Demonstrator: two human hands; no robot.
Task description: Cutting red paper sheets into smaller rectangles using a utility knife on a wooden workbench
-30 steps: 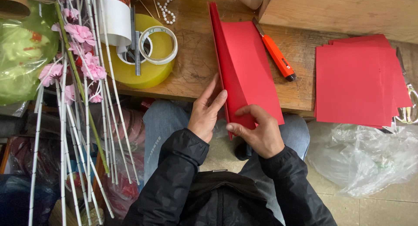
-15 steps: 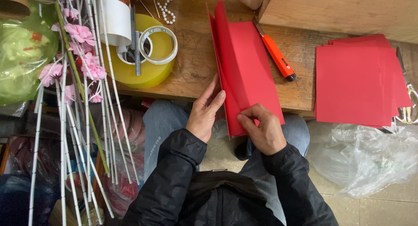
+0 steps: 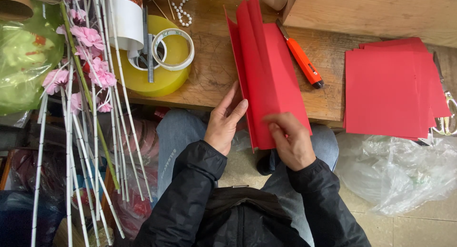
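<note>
Folding a red paper sheet (image 3: 269,80) into accordion pleats at the near edge of the wooden table (image 3: 209,70), the sheet lying partly on the wood and partly overhanging the lap. Pressing down on the near end of the sheet with the right hand (image 3: 289,141), fingers curled together and pinching the folded layers between thumb and fingertips. Steadying the left edge with the left hand (image 3: 225,120), fingers extended and lying side by side against the raised pleats, not gripping. Standing up along the left side of the sheet, two or three pleat ridges, the rest lying flat to the right. Judging from this, probably best keeping each new fold parallel to the last ridge, matching its width at both ends before creasing, and running the pinch along the whole length rather than only at the near end, since the far end looks looser. Lying just beside the sheet on the right, an orange utility knife (image 3: 303,61); farther right, well apart, a stack of red paper (image 3: 388,92). Sitting to the left, a wide yellow tape roll (image 3: 162,68) with a smaller clear tape roll (image 3: 173,49) on top, near pink artificial blossom stems (image 3: 88,66).
</note>
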